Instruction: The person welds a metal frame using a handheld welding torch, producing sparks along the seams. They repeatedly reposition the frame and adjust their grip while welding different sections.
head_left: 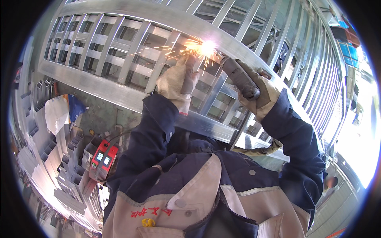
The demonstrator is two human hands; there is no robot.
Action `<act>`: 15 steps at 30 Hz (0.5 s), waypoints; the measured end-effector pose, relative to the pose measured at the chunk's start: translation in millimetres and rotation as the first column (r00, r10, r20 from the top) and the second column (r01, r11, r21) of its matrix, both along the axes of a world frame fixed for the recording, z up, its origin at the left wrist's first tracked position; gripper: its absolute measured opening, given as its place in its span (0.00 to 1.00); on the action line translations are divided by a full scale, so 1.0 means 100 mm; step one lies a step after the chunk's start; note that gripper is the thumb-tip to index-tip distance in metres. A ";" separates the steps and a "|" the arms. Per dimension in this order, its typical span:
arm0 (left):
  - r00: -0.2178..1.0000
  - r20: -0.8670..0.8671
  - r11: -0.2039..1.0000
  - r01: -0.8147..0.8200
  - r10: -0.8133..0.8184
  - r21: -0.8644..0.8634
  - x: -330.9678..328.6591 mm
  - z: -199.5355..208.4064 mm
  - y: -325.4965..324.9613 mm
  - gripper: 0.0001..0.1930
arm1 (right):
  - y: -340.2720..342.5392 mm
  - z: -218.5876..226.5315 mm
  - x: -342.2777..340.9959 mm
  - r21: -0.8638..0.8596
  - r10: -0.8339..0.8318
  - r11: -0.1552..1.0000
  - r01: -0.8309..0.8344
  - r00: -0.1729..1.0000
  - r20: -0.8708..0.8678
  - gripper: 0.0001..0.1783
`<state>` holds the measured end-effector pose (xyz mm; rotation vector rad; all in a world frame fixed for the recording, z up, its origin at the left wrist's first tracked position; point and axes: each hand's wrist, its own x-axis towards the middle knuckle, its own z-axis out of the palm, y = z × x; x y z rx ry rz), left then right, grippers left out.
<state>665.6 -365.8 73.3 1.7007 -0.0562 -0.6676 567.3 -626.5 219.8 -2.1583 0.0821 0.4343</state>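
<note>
My right hand (264, 93), in a pale work glove, is wrapped round a dark welding torch (240, 77). The torch points up and left at the frame's wide metal rail (166, 23), where a white glare throws orange sparks leftward. Just below the glare, my gloved left hand (176, 81) is closed over an upright metal bar of the frame, most of which it hides. Its fingertips are close to the sparks. More silvery bars (137, 49) run between this rail and the nearer rail (95, 85). The weld spot itself is lost in the glare.
A red box with small screens (104, 158) and a cable stands at lower left. Stacked metal profiles (51, 158) fill the left side, with a white and blue cloth or bag (59, 113) near them. Another barred metal panel (317, 71) stretches away at the right.
</note>
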 end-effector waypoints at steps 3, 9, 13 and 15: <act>0.894 0.322 0.885 0.150 -0.312 0.442 0.03 0.03 0.07 0.28 | -0.01 0.19 -0.05 -0.230 0.057 0.972 -0.041 0.996 0.062 0.43; 0.959 0.260 0.992 0.094 -0.112 0.081 -0.10 0.41 0.20 0.21 | 0.02 0.55 0.13 0.220 -0.164 0.945 0.243 0.931 -0.326 0.42; 0.730 0.664 0.958 -0.040 -0.166 0.283 -0.52 0.63 0.62 0.22 | 0.19 0.49 0.33 0.470 -0.058 0.841 0.270 0.907 -0.416 0.37; 0.828 0.549 0.961 -0.048 -0.114 0.271 -0.82 0.67 0.91 0.20 | 0.30 0.39 0.44 0.476 0.036 0.850 0.226 0.876 -0.480 0.34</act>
